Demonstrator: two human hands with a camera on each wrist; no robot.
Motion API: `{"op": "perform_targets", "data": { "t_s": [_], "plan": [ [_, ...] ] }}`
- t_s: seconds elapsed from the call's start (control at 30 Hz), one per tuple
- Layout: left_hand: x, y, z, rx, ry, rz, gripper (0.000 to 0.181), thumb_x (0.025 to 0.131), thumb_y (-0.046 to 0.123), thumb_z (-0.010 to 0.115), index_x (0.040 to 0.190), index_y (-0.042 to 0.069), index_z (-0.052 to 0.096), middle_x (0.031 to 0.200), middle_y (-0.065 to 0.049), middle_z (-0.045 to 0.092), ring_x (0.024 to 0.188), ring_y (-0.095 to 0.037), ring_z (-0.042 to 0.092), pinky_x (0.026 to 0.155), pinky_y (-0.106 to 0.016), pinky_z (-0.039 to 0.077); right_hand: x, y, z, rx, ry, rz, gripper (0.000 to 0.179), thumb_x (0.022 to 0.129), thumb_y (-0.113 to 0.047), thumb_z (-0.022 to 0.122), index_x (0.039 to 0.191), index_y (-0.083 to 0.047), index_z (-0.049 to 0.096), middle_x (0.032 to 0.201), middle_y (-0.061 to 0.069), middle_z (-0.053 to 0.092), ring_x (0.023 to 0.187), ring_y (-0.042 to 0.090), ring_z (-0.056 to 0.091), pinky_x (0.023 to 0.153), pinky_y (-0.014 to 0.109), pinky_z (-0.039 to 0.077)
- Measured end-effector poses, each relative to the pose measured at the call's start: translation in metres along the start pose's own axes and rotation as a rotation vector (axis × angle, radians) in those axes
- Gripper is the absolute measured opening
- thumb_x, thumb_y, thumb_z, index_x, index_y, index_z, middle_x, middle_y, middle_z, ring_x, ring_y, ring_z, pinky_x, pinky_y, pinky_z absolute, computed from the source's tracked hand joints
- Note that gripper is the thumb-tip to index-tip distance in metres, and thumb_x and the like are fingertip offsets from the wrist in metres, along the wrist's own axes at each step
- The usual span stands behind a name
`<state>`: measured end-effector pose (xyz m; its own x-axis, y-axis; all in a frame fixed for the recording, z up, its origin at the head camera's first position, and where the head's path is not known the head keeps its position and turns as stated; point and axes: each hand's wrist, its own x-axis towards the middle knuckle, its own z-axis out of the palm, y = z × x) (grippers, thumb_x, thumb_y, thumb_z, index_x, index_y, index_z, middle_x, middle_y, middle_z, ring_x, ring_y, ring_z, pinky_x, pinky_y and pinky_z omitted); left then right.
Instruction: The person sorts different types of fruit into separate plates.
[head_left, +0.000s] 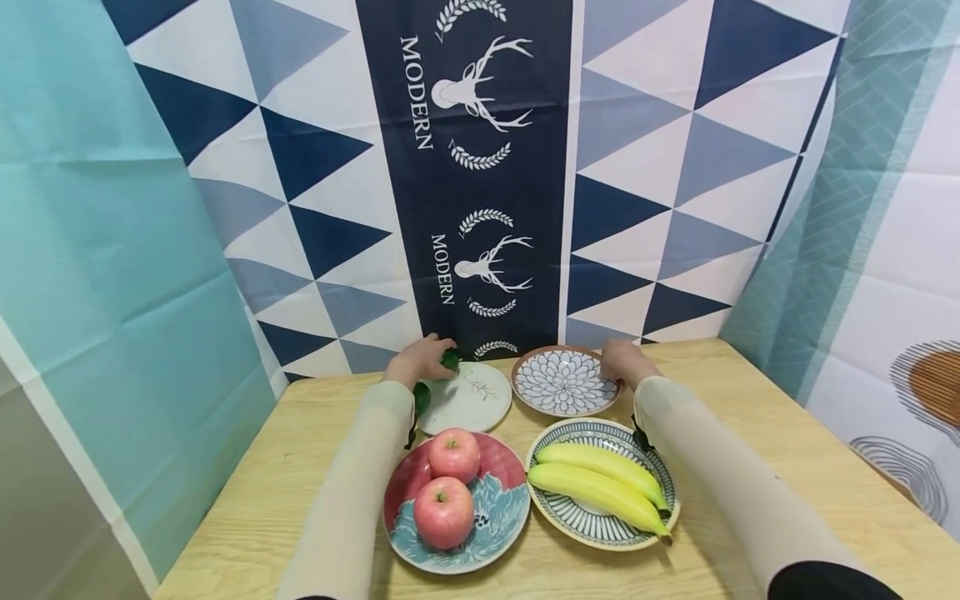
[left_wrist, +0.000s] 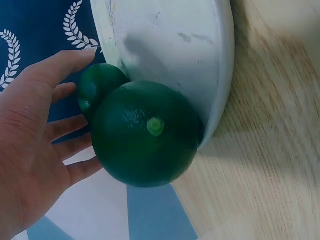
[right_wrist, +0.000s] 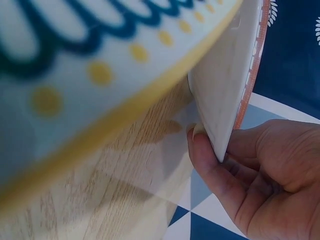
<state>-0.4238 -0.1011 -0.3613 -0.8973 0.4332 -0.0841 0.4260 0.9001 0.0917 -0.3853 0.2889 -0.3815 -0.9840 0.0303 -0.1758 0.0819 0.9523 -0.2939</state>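
In the head view my left hand [head_left: 422, 361] is at the far left, at the white plate [head_left: 480, 398]. Its thumb and curled fingers hold the farther lime [left_wrist: 97, 90] between them; some fingertips are hidden behind the limes. A second, nearer lime [left_wrist: 145, 135] sits close beside it, at the plate's edge. With my right hand [head_left: 628, 362] I pinch the right rim of a brown-rimmed plate with a petal pattern [head_left: 562, 381]. The right wrist view shows the thumb and fingers on opposite faces of that rim.
Nearer to me, two red apples [head_left: 444, 512] lie on a red and blue plate [head_left: 506, 542]. Two bananas [head_left: 596, 496] rest in a patterned dish [head_left: 573, 533] under my right forearm. Behind the wooden table [head_left: 300, 467] hangs a patterned curtain [head_left: 495, 183].
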Motion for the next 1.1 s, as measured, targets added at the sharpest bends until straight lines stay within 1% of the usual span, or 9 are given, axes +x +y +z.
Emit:
{"op": "perform_targets", "data": {
  "t_s": [0.1,0.17,0.27,0.43,0.6,0.67,0.83,1.0,1.1],
  "plan": [
    [0.004,-0.001,0.001,0.010,-0.005,0.013,0.065,0.100,0.037,0.073,0.158,0.020,0.049,0.155,-0.017,0.045,0.136,-0.034,0.053,0.113,-0.052,0.046,0.002,-0.001,-0.001,0.020,0.002,0.004,0.016,0.098,-0.004,0.068,0.085,0.005,0.066,0.081,0.018,0.065,0.056,0.018,0.065,0.051,0.027,0.057],
    [0.005,-0.001,0.004,-0.001,-0.011,0.022,0.066,0.099,0.037,0.074,0.158,0.020,0.049,0.156,-0.017,0.045,0.137,-0.033,0.052,0.114,-0.052,0.045,0.002,0.001,0.002,0.022,0.001,-0.001,0.016,0.098,-0.004,0.067,0.084,0.006,0.066,0.080,0.018,0.065,0.055,0.018,0.064,0.051,0.027,0.057],
    [0.007,0.001,0.008,-0.022,-0.017,0.022,0.066,0.098,0.036,0.075,0.157,0.020,0.050,0.158,-0.018,0.044,0.140,-0.034,0.050,0.116,-0.052,0.044,0.002,0.001,0.004,0.010,0.013,-0.014,0.018,0.097,-0.004,0.068,0.082,0.005,0.065,0.078,0.018,0.065,0.052,0.017,0.064,0.049,0.026,0.056],
    [0.008,0.002,0.010,-0.013,-0.017,0.014,0.064,0.098,0.031,0.077,0.156,0.020,0.052,0.158,-0.018,0.044,0.142,-0.033,0.048,0.116,-0.051,0.043,0.003,0.002,0.005,0.010,0.023,-0.019,0.020,0.096,-0.007,0.073,0.081,0.004,0.066,0.076,0.017,0.066,0.051,0.017,0.064,0.049,0.026,0.056],
    [0.007,0.002,0.009,-0.002,-0.010,0.022,0.061,0.097,0.026,0.079,0.153,0.018,0.056,0.155,-0.018,0.047,0.138,-0.034,0.052,0.115,-0.050,0.045,0.004,0.002,0.003,0.022,0.025,-0.015,0.018,0.096,-0.006,0.072,0.083,0.004,0.067,0.078,0.018,0.066,0.054,0.018,0.066,0.050,0.027,0.057],
    [0.007,0.002,0.010,-0.001,-0.008,0.028,0.060,0.096,0.024,0.080,0.152,0.017,0.057,0.154,-0.019,0.048,0.136,-0.034,0.053,0.114,-0.049,0.046,0.004,0.002,0.003,0.028,0.014,-0.005,0.017,0.097,-0.006,0.072,0.085,0.005,0.067,0.079,0.017,0.066,0.056,0.018,0.066,0.051,0.027,0.058],
    [0.009,0.002,0.010,0.040,0.015,0.055,0.057,0.095,0.018,0.081,0.148,0.017,0.060,0.149,-0.018,0.053,0.130,-0.032,0.056,0.110,-0.047,0.049,0.002,0.000,0.000,0.030,-0.007,0.025,0.015,0.098,-0.007,0.072,0.090,0.006,0.069,0.081,0.017,0.067,0.059,0.019,0.067,0.054,0.027,0.058],
    [0.011,0.001,0.012,0.067,0.024,0.057,0.056,0.095,0.011,0.080,0.146,0.018,0.061,0.143,-0.017,0.056,0.122,-0.030,0.058,0.106,-0.046,0.051,0.001,-0.002,-0.002,0.038,-0.014,0.032,0.016,0.098,-0.007,0.072,0.089,0.006,0.069,0.082,0.017,0.067,0.060,0.019,0.067,0.054,0.027,0.058],
    [0.012,0.001,0.013,0.081,0.025,0.061,0.055,0.094,0.011,0.081,0.145,0.019,0.062,0.141,-0.016,0.057,0.120,-0.029,0.058,0.105,-0.045,0.051,0.000,-0.003,-0.001,0.045,-0.012,0.033,0.016,0.098,-0.006,0.072,0.088,0.006,0.068,0.082,0.018,0.066,0.060,0.019,0.066,0.054,0.027,0.058]
  ]
}}
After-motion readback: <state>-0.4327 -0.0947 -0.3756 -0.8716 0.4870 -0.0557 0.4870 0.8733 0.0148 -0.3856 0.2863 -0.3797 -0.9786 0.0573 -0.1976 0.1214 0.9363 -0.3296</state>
